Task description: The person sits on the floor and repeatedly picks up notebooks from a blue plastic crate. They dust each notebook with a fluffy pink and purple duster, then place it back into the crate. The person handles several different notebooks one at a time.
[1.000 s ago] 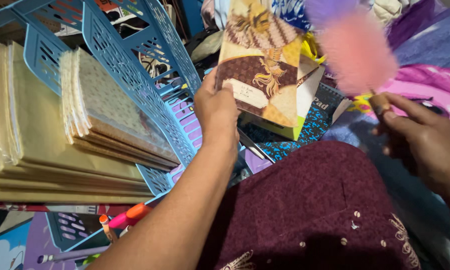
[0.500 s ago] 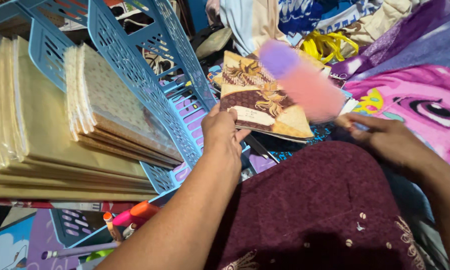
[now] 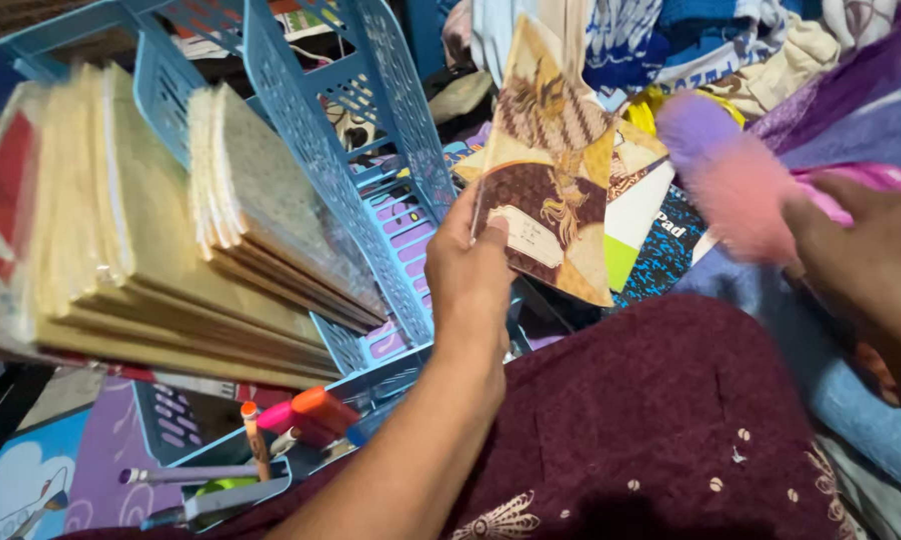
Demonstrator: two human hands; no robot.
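Blue basket [image 3: 371, 150] walls left; clutter right; lap [image 3: 671, 420] open.

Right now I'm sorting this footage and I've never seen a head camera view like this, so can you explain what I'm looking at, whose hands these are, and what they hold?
There is only one view, from a camera worn on a person's head, looking down at their own two bare hands. The left hand holds up a thin brown patterned notebook by its lower edge. The right hand holds a fluffy pink and purple duster, which is blurred. To the left stands a blue plastic rack with stacks of yellowish notebooks in it. Below lie pens and markers. A maroon cloth fills the foreground, and more books and fabrics are piled behind.
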